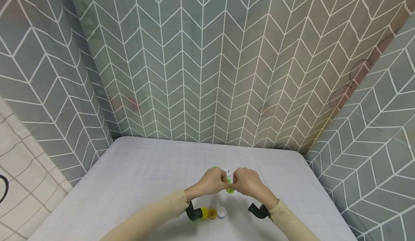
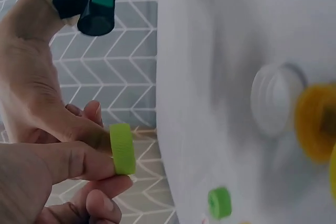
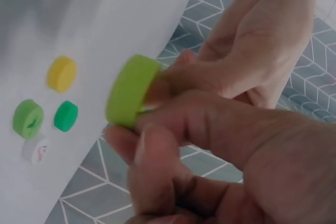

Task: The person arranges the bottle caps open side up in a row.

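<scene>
Both hands meet above the table around a lime-green bottle cap point(image 2: 122, 149) with a ridged side. The left hand point(image 1: 211, 181) pinches it between thumb and fingers from one side. From the other side the right hand point(image 1: 249, 182) grips it, its thumb and fingertips at the rim of the cap point(image 3: 131, 90). The two thumbs come close together behind it. Beyond the hands lie a light green cap point(image 3: 28, 119), a darker green cap point(image 3: 66, 116), a yellow cap point(image 3: 62, 74) and a white cap point(image 3: 37, 149) with print.
Nearer the body, a yellow cap point(image 1: 204, 213), an orange cap point(image 1: 212, 213) and a white cap point(image 1: 221, 212) stand in a row on the white-covered table point(image 1: 155, 169). A patterned curtain point(image 1: 194, 71) hangs behind and at the sides. Each wrist wears a black camera mount point(image 1: 259, 211).
</scene>
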`<control>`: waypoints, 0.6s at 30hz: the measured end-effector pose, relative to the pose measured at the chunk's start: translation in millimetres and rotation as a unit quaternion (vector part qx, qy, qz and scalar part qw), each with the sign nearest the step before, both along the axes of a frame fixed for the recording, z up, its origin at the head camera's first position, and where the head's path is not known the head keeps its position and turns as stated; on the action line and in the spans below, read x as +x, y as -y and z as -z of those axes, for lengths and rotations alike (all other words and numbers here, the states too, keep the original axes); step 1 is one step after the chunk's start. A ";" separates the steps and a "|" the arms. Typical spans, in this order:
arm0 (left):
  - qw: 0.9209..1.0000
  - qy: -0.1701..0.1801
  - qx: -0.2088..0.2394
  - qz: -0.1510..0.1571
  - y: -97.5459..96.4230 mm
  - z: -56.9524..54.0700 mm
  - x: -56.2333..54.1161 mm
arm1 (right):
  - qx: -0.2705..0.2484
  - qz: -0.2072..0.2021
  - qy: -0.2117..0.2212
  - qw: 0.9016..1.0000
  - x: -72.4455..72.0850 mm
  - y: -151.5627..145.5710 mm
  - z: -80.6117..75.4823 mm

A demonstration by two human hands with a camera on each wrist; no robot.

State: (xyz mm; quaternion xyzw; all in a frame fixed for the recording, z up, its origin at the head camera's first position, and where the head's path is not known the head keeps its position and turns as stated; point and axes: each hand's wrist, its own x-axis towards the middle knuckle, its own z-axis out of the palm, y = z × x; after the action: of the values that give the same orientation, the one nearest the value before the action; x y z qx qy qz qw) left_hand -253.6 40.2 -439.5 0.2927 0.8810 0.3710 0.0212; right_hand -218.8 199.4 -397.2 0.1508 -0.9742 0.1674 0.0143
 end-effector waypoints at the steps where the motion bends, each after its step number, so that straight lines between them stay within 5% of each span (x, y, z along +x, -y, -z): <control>1: 1.000 0.003 -0.004 0.004 -1.8 1.6 1.9 | 0.008 -0.004 0.003 1.000 1.8 -1.3 0.9; 10: 0.997 0.057 -0.031 0.029 -13.6 14.4 14.9 | 0.025 -0.015 0.048 0.998 16.7 -14.2 11.8; 18: 0.997 0.047 -0.055 0.040 -16.4 28.2 18.6 | 0.011 -0.012 0.069 0.997 20.8 -19.3 31.0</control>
State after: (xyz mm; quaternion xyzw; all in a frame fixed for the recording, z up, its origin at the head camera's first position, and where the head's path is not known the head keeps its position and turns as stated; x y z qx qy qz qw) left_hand -235.0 56.5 -467.7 0.3081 0.8859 0.3340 0.0930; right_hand -198.0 218.7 -428.2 0.1510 -0.9727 0.1664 -0.0572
